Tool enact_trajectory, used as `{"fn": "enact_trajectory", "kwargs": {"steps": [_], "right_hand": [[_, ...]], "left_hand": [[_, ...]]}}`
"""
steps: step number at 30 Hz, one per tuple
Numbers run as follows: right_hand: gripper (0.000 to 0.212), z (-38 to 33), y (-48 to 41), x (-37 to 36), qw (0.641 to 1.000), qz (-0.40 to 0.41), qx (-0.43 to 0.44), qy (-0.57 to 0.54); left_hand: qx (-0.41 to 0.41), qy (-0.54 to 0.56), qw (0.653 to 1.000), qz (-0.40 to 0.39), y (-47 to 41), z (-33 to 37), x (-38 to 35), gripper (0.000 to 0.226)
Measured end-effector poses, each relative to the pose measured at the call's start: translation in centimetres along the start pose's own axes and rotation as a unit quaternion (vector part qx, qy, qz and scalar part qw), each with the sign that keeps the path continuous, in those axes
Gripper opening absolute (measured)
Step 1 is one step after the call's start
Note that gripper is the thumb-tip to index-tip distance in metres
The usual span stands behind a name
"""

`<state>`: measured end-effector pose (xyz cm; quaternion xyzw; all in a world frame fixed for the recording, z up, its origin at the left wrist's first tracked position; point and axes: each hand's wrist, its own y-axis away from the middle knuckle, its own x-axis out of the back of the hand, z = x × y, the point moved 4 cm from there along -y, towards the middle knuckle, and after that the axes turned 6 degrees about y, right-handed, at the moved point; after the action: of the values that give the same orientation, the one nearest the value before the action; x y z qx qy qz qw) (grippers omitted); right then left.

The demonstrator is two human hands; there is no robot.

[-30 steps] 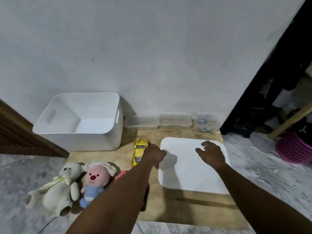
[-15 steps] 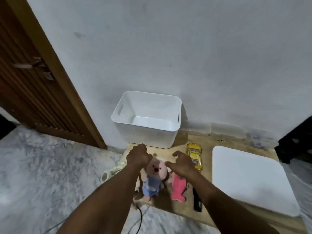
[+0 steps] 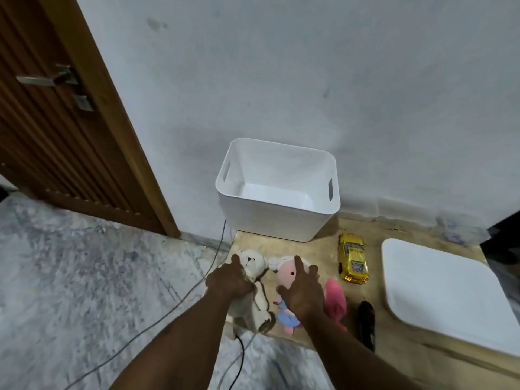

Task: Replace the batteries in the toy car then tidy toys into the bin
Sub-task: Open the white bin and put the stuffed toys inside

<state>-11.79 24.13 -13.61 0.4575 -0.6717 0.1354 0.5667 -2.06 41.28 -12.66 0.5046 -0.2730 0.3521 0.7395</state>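
My left hand (image 3: 229,280) is closed around the neck of a cream teddy bear (image 3: 254,294) lying at the left edge of the wooden board (image 3: 318,249). Beside it lies a pink-faced plush doll in blue (image 3: 284,277); my right hand (image 3: 302,291) rests on it with the fingers spread and the index finger stretched over its head. A pink plush toy (image 3: 336,301) lies just right of that hand. The yellow toy car (image 3: 353,257) stands further right, untouched. The empty white bin (image 3: 277,209) sits behind the toys against the wall.
A white rectangular lid or board (image 3: 450,291) lies at the right. A dark screwdriver-like tool (image 3: 365,319) lies near the pink toy. Cables (image 3: 197,282) run over the marble floor at the left. A wooden door (image 3: 56,122) stands at the left; clear boxes (image 3: 450,229) line the wall.
The view swung left from the white board to the plush toys. My left hand moved off the car area and took hold of the teddy bear; my right hand came down onto the pink-faced doll.
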Motion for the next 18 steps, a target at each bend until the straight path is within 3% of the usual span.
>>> {"fn": "enact_trajectory", "kwargs": {"steps": [6, 10, 18], "right_hand": [[0.084, -1.3, 1.4, 2.8, 0.998, 0.059, 0.001, -0.03], [0.082, -3.7, 2.6, 7.5, 0.991, 0.118, 0.024, -0.064], [0.083, -9.1, 2.7, 18.1, 0.952, 0.246, 0.098, -0.156]], "left_hand": [[-0.003, 0.082, 0.996, 0.039, 0.9, -0.1, 2.8, 0.091], [-0.045, 0.11, 0.989, 0.085, 2.8, 0.9, 8.2, 0.075], [-0.136, 0.184, 0.954, 0.195, 5.3, 5.4, 19.8, 0.068]]}}
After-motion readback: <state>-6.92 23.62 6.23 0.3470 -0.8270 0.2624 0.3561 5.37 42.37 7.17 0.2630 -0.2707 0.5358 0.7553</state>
